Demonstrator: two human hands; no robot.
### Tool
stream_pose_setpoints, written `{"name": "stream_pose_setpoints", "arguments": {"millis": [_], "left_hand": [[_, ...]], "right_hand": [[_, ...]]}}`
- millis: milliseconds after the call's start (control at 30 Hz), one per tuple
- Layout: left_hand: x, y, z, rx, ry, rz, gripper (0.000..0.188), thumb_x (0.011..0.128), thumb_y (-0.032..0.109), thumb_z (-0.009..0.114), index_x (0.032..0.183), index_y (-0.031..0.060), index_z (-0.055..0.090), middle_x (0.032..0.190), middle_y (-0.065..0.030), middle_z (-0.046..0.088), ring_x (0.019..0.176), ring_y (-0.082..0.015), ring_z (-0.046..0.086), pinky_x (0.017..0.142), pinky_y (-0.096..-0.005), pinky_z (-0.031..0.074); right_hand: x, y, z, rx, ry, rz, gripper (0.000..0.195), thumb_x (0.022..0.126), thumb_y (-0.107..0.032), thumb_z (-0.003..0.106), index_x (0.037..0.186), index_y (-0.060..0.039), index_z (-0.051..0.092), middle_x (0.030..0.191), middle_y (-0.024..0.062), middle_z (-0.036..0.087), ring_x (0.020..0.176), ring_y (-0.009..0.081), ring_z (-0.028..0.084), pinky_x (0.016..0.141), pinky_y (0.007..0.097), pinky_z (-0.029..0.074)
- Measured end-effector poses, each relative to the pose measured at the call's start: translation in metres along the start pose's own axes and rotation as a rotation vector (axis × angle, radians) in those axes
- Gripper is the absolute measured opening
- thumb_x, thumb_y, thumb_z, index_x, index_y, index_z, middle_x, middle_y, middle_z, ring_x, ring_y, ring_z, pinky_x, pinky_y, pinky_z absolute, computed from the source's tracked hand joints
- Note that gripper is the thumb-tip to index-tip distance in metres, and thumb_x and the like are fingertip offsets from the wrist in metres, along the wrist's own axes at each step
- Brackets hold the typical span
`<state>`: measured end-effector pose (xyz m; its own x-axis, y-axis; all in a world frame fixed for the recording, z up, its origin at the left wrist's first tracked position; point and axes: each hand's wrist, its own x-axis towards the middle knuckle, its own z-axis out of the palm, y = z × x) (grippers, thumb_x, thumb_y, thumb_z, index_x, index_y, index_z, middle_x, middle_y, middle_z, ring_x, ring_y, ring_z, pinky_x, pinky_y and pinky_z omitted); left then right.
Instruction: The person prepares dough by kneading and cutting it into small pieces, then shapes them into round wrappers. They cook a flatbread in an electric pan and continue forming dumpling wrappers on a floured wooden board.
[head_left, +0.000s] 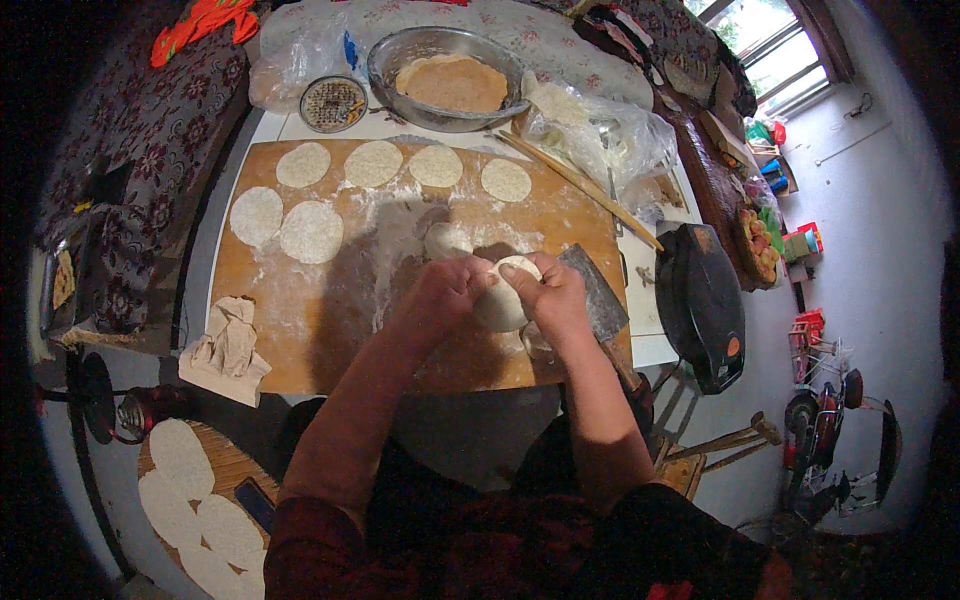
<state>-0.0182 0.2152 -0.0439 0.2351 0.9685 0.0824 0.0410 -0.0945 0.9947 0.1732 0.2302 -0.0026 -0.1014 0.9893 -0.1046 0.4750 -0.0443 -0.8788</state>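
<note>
A rounded piece of pale dough (504, 304) is pinched between my left hand (455, 291) and my right hand (553, 296). My thumbs press near its top edge, above a floured wooden board (574, 217). Just beyond my left fingers lies a dough round (448, 240), partly in shadow. Several flat dough rounds rest at the far and left side of the board, among them one near its left edge (311, 232). Close beside my right hand is a cleaver (596, 292), its wooden handle (621, 366) pointing toward me.
A metal basin (386, 75) holds a brownish mass behind the board. A rolling pin (585, 184) lies diagonally by a plastic bag of flour (562, 105). At right sits a black electric griddle (697, 307); crumpled brown paper (229, 345) is at left. More dough rounds (180, 457) lie lower left, near a phone (255, 504).
</note>
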Motion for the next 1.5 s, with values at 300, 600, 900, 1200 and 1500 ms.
{"name": "stream_pose_setpoints", "arguments": {"millis": [300, 600, 900, 1200, 1500], "left_hand": [[0.002, 0.003, 0.000, -0.117, -0.016, -0.126, 0.022, 0.097, 0.025, 0.070, 0.102, 0.0039, 0.073, 0.090, -0.0032, 0.073, 0.082, -0.0136, 0.064, 0.076, -0.0344, 0.053], [0.004, 0.010, -0.003, 0.080, 0.205, -0.144, 0.025, 0.095, 0.025, 0.071, 0.102, 0.0011, 0.073, 0.084, -0.0113, 0.074, 0.082, -0.0154, 0.068, 0.076, -0.0349, 0.055], [0.005, -0.008, -0.007, -0.200, 0.000, -0.109, 0.033, 0.096, 0.033, 0.071, 0.105, 0.0016, 0.070, 0.093, -0.0044, 0.073, 0.083, -0.0140, 0.067, 0.074, -0.0315, 0.056], [0.006, 0.002, 0.008, -0.139, 0.156, -0.009, 0.023, 0.097, 0.022, 0.068, 0.106, 0.0003, 0.070, 0.090, -0.0064, 0.074, 0.082, -0.0151, 0.066, 0.075, -0.0348, 0.054], [0.003, 0.002, 0.004, 0.038, 0.142, 0.060, 0.029, 0.095, 0.025, 0.069, 0.104, -0.0019, 0.071, 0.087, -0.0114, 0.074, 0.081, -0.0176, 0.067, 0.075, -0.0363, 0.054]], "right_hand": [[0.004, 0.004, 0.002, -0.124, 0.052, -0.267, 0.032, 0.100, -0.027, 0.066, 0.120, -0.0028, 0.065, 0.105, 0.0095, 0.074, 0.088, 0.0173, 0.069, 0.077, 0.0336, 0.055], [-0.002, -0.009, -0.011, 0.217, -0.181, 0.246, 0.020, 0.088, -0.019, 0.081, 0.097, -0.0029, 0.073, 0.084, 0.0037, 0.073, 0.064, 0.0118, 0.065, 0.056, 0.0253, 0.051], [-0.002, -0.001, -0.012, 0.246, -0.116, -0.033, 0.025, 0.086, -0.014, 0.081, 0.106, -0.0004, 0.073, 0.086, 0.0022, 0.073, 0.074, 0.0106, 0.064, 0.066, 0.0282, 0.051], [0.005, 0.012, -0.008, 0.323, 0.004, 0.026, 0.020, 0.088, -0.010, 0.080, 0.105, -0.0030, 0.072, 0.087, 0.0006, 0.070, 0.069, 0.0104, 0.063, 0.059, 0.0264, 0.050], [0.000, 0.000, -0.005, -0.069, -0.059, 0.009, 0.026, 0.088, -0.013, 0.079, 0.110, -0.0008, 0.074, 0.091, 0.0034, 0.075, 0.077, 0.0101, 0.065, 0.070, 0.0286, 0.052]]}}
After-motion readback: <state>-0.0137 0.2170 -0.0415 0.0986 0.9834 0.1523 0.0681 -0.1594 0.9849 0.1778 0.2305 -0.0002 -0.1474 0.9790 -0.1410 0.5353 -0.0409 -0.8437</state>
